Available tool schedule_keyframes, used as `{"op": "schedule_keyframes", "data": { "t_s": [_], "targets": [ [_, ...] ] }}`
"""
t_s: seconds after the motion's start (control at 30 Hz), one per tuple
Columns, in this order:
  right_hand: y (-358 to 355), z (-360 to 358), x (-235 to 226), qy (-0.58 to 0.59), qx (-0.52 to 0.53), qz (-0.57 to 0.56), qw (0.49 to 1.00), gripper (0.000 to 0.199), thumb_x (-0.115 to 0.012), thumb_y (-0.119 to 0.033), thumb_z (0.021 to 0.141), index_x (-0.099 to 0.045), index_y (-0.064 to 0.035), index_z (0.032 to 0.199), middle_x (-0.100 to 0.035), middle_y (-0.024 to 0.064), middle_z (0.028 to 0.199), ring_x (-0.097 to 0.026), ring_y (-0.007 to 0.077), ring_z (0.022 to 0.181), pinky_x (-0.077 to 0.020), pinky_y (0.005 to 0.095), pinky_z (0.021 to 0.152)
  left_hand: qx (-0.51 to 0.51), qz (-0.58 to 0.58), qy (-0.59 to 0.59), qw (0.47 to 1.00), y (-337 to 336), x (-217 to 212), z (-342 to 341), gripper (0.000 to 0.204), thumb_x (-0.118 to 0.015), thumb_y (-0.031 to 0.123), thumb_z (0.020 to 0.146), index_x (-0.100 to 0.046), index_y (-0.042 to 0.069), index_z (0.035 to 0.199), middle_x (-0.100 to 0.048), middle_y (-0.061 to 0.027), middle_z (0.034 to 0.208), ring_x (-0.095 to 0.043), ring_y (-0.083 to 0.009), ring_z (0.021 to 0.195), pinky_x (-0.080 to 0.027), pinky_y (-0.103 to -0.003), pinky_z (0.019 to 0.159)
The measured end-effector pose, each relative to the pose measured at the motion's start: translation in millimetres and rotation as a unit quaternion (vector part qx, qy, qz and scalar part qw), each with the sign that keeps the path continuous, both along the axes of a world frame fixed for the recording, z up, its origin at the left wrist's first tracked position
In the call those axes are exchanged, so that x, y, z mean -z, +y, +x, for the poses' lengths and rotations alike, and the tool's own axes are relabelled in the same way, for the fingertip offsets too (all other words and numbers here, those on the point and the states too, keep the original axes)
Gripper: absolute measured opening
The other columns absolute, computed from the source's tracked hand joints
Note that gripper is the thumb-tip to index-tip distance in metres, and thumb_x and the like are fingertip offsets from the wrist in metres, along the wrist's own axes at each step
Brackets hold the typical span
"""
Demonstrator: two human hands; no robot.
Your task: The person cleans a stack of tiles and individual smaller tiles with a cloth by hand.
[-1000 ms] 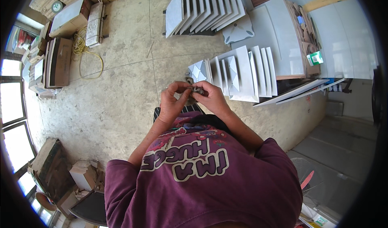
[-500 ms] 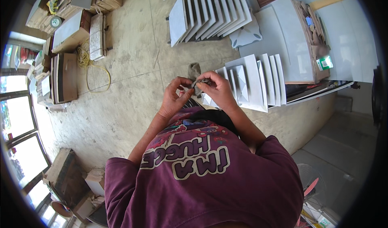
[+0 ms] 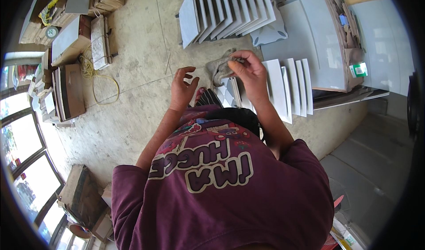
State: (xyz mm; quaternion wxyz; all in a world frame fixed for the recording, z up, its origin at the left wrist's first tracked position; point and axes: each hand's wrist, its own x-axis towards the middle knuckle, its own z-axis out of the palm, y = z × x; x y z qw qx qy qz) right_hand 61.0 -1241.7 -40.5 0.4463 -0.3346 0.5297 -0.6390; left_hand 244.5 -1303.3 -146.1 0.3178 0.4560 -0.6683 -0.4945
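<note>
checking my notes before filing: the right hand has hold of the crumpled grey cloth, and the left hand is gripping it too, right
Not quite: the left hand is apart from the crumpled grey cloth, with nothing visible in its grasp, as the head view shows. The right hand does have hold of it.

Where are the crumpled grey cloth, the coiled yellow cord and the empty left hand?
Crumpled grey cloth (image 3: 216, 69), head view: its hanging middle.
Coiled yellow cord (image 3: 87, 68), head view: its bunched coil.
Empty left hand (image 3: 180, 89), head view: its middle.
</note>
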Motion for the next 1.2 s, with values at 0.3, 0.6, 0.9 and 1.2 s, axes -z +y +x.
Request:
{"op": "schedule_keyframes", "data": {
  "t_s": [0.3,0.6,0.9,1.2],
  "targets": [
    [-48,-35,-26,-0.026,0.066,-0.02,0.997,0.019,-0.061,-0.005,0.085,-0.056,-0.0024,0.103,-0.06,0.0036,0.092,-0.058,0.0095,0.082,-0.054,0.0262,0.067,0.102,0.052,-0.026,0.993,-55,18,-22,0.038,-0.071,0.011,0.073,-0.057,0.006,0.108,-0.06,-0.0044,0.104,-0.057,-0.0146,0.084,-0.047,-0.028,0.071],
    [-112,-25,-54,-0.027,0.12,-0.026,0.992,0.019,-0.06,-0.006,0.085,-0.055,-0.0027,0.103,-0.06,0.0042,0.092,-0.058,0.0101,0.081,-0.0553,0.0299,0.069,0.149,0.005,-0.116,0.982,-113,-10,-63,0.09,-0.076,0.049,0.064,-0.034,0.001,0.127,-0.047,-0.0189,0.119,-0.056,-0.0311,0.102,-0.047,-0.039,0.083],
    [-160,-13,-53,-0.018,0.164,-0.009,0.986,0.019,-0.059,-0.005,0.086,-0.055,-0.0017,0.104,-0.059,0.0042,0.091,-0.058,0.0105,0.083,-0.0555,0.0318,0.071,0.079,-0.024,-0.032,0.996,-169,-4,-79,0.061,-0.07,0.031,0.075,-0.037,0.002,0.116,-0.054,-0.016,0.109,-0.059,-0.0276,0.091,-0.047,-0.037,0.076],
    [-197,-33,-51,-0.039,0.211,-0.022,0.977,0.018,-0.059,-0.006,0.086,-0.055,-0.0028,0.104,-0.061,0.0044,0.093,-0.06,0.0124,0.082,-0.0546,0.0329,0.071,0.074,0.04,0.111,0.99,-219,15,-75,0.031,-0.062,-0.002,0.076,-0.044,0.005,0.1,-0.062,-0.0088,0.103,-0.061,-0.0172,0.084,-0.049,-0.029,0.066]
  ]
}}
